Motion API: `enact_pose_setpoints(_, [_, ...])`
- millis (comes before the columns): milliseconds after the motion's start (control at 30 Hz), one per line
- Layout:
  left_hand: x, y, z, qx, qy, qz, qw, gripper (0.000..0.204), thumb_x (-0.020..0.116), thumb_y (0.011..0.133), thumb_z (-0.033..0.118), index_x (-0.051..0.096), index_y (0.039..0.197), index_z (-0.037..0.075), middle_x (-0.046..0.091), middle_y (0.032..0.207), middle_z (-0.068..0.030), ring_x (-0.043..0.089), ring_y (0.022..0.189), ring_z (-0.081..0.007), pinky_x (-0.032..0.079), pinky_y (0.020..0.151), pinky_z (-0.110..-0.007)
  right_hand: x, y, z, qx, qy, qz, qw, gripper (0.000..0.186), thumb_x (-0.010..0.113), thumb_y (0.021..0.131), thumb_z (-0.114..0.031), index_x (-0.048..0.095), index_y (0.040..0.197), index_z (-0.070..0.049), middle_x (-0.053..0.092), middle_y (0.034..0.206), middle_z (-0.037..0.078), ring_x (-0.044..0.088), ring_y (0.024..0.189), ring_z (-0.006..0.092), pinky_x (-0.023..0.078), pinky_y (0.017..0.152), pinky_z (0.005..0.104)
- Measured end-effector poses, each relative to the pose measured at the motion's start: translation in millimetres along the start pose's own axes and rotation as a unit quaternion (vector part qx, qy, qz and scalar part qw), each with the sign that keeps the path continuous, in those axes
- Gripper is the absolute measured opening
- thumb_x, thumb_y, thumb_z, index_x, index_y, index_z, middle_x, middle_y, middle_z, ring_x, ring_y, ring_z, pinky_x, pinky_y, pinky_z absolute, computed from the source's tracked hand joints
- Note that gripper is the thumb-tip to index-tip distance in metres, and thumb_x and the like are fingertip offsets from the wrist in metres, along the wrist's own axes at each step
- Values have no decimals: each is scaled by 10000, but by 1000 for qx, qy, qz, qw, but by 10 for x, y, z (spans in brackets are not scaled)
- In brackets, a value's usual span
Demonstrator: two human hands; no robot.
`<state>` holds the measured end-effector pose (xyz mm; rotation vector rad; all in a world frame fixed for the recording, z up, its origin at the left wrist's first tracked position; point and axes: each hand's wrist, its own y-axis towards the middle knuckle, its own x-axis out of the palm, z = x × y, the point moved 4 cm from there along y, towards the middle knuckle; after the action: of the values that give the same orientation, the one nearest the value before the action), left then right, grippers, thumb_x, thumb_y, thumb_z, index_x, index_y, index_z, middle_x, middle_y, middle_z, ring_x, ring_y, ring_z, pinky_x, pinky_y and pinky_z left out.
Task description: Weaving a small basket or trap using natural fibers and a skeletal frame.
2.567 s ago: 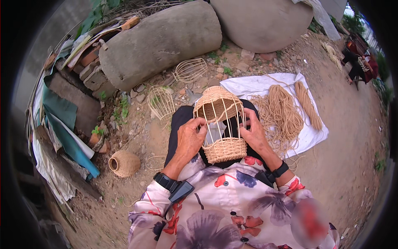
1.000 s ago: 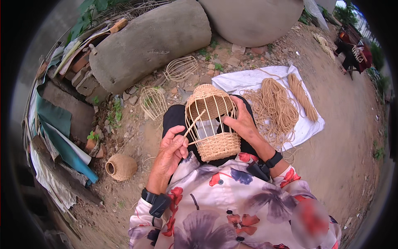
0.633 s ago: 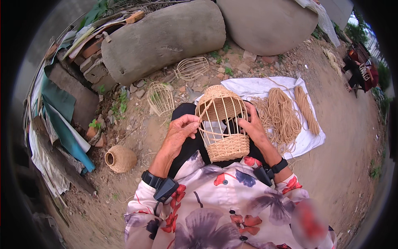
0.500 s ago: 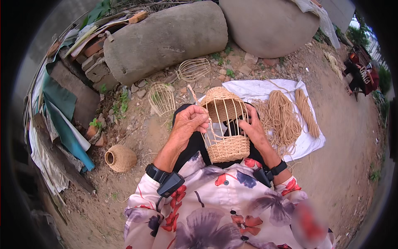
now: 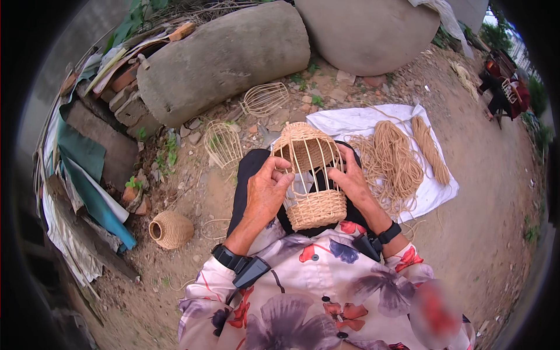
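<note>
A half-woven basket rests on my lap, with tightly woven bands at its top and base and bare upright ribs between them. My left hand pinches thumb and fingers together at the left ribs; what lies between the fingertips is hidden. Around the right side, my right hand grips the basket, its thumb reaching in at the ribs and its fingers along the outside. The dark inside of the basket shows through the gaps.
Loose tan cord and a twisted hank lie on a white sheet to the right. Two bare rib frames and a finished round basket sit on the ground. A concrete cylinder lies beyond. Someone sits far right.
A twisted cord that stood up above my left hand no longer shows there. My left fingers have moved in against the basket's ribs. My right hand keeps its hold.
</note>
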<state>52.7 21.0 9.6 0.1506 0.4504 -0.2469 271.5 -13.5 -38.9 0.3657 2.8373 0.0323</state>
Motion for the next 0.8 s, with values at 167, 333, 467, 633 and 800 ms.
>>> enact_pose_setpoints(167, [-91,-70,-300,-30,-55,-5,998,170,649,878,78,606,1042,64,546,708,42,484,585,-25,415,512,-195,10,5,-7,3,15,0,1000,730,642,764,-295,387,1383,-4,471,1349,230,452,1279,339,335,1081,390])
enact_pose_setpoints(333, [-56,-15,-85,-42,-62,-8,997,228,640,884,120,595,1100,67,610,739,-1,541,597,-62,438,522,-225,8,-3,-1,3,0,0,1000,730,640,768,-303,386,1382,-2,473,1351,227,451,1284,338,332,1083,389])
enact_pose_setpoints(467, [-8,70,90,33,86,-15,996,367,667,828,159,570,1176,95,696,765,-92,660,651,-191,506,599,-330,3,-6,-28,1,-2,2,1000,729,637,773,-308,384,1383,-1,475,1348,227,452,1284,338,335,1081,390])
enact_pose_setpoints(633, [102,123,96,25,180,-26,983,415,636,803,145,551,1209,121,706,776,-136,694,697,-257,522,657,-378,12,-8,-47,-6,-14,7,1000,717,636,777,-305,387,1379,-6,482,1334,225,459,1273,338,344,1071,394])
enact_pose_setpoints(800, [113,99,56,54,143,3,988,399,631,823,67,558,1212,108,617,690,-62,631,609,-152,502,579,-313,12,-6,-18,-14,-25,15,999,706,635,778,-300,390,1375,-12,489,1318,224,466,1260,340,352,1063,395])
